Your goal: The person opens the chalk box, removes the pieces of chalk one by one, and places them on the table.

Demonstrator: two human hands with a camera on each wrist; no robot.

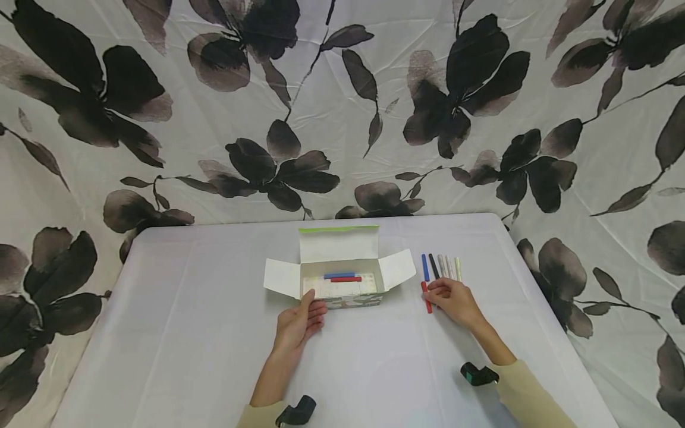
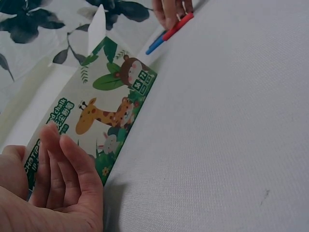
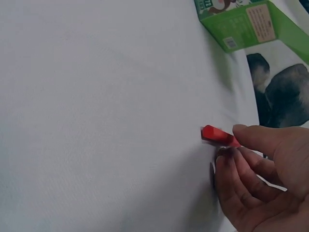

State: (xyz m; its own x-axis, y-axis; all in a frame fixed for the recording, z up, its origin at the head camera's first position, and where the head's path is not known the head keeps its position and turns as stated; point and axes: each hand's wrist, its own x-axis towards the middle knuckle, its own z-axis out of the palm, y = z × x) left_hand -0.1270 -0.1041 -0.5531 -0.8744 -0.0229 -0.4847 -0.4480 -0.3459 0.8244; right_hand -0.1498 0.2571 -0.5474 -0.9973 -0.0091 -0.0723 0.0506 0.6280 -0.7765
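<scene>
A red marker (image 1: 426,296) lies below a row of several markers (image 1: 448,267), on the right of the table. My right hand (image 1: 453,301) pinches it between thumb and fingertips; one red end (image 3: 215,134) sticks out past the thumb. A printed cardboard box (image 2: 108,99) stands with its flaps spread, a blue marker (image 1: 339,276) and another red marker (image 1: 346,279) lying inside. My left hand (image 1: 299,324) is at the box's front left corner, thumb up at the rim and loosely straight fingers along the front. Nothing is gripped in that palm.
A white cloth covers the table (image 1: 187,333). Behind it hangs a floral curtain (image 1: 369,119). The box's right flap (image 1: 398,270) reaches out towards the marker row. Above the red marker lies a blue marker (image 1: 425,267), with a black marker (image 1: 433,266) beside it.
</scene>
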